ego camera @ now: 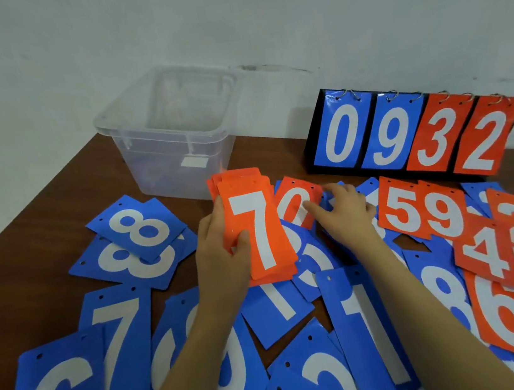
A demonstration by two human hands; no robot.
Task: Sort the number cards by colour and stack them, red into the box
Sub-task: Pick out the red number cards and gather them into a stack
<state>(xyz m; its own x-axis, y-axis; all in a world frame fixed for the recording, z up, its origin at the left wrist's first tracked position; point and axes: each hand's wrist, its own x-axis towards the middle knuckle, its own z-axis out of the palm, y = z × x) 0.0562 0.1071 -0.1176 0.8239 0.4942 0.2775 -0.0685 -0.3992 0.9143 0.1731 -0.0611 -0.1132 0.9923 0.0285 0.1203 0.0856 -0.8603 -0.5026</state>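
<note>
**Red number cards, half gathered**

Red stack (255, 228) with a 7 on top sat gripped in the left hand (220, 249), thumb curled over its face, just in front of the clear plastic box (170, 150). Right hand (344, 212) had its fingers spread flat, touching the red 0 card (296, 202). Blue cards (136, 241) were scattered all over the bench (27, 260).

flip scoreboard (412, 136) reading 0932 on brown table (27, 260), pale wall (224, 17) behind.

Red cards (256, 234) and blue cards (142, 231) with white numerals, clear box (170, 131), dark brown table (25, 247)
</note>
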